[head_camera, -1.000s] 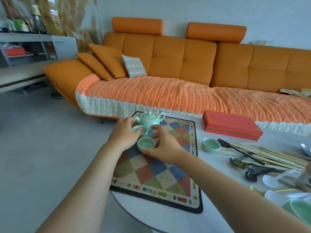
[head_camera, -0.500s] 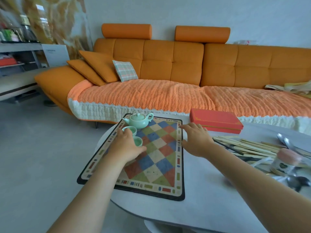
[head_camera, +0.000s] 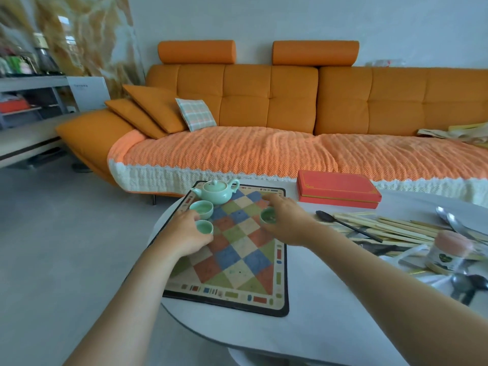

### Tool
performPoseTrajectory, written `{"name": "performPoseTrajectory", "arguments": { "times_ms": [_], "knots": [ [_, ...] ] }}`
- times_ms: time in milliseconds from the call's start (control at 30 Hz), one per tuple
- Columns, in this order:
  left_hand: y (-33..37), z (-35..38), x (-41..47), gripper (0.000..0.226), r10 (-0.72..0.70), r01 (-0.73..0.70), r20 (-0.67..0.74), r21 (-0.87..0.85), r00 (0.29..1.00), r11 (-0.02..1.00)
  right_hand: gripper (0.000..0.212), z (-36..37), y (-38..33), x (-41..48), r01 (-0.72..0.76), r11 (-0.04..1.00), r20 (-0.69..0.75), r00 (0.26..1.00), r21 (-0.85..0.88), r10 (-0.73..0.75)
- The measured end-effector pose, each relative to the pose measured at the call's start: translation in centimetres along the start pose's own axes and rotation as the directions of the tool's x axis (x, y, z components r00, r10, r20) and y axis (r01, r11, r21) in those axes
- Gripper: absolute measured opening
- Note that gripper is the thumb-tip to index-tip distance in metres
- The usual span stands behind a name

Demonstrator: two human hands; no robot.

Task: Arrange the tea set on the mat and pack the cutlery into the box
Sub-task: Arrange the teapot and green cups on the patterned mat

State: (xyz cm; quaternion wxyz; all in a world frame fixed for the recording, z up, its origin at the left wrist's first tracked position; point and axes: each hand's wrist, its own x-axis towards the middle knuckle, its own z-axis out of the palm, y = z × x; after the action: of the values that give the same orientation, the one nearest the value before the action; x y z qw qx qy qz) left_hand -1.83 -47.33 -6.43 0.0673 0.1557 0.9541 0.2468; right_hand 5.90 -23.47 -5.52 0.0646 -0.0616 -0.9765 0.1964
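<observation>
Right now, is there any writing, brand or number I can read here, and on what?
Nothing reads clearly.
White board at far left: one line of print, too small and blurred.
Jar label: green mark, wording too blurred.
Red box: gold border line only, no words.
Mat: coloured shapes, no letters.

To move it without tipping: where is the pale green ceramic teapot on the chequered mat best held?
Probably grip the teapot by its curved handle, coming from the right: the handle points right, the spout left, and two green cups stand close in front.
</observation>
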Motion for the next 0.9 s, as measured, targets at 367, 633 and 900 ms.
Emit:
{"name": "performPoseTrajectory", "arguments": {
  "times_ms": [367,633,900],
  "knots": [
    [-2.8,-1.7,-0.9,0.049,0.051,-0.066,-0.101,-0.158,0.994,0.985,0.075,4.7,-7.5,1.3,0.139,0.974,0.130,0.978,0.179,-0.163],
    [-5.5,-2.7,-1.0,0.061,0.064,-0.061,0.009,-0.214,0.998,0.975,0.076,5.6,-7.5,0.3,0.091,0.966,0.159,0.978,0.241,-0.132],
    [-5.7,-2.5,-2.2,0.050,0.076,-0.073,0.001,-0.252,0.997,0.965,0.068,6.6,-10.4,-1.9,0.111,0.946,0.173,0.970,0.306,-0.169]
  ]
}}
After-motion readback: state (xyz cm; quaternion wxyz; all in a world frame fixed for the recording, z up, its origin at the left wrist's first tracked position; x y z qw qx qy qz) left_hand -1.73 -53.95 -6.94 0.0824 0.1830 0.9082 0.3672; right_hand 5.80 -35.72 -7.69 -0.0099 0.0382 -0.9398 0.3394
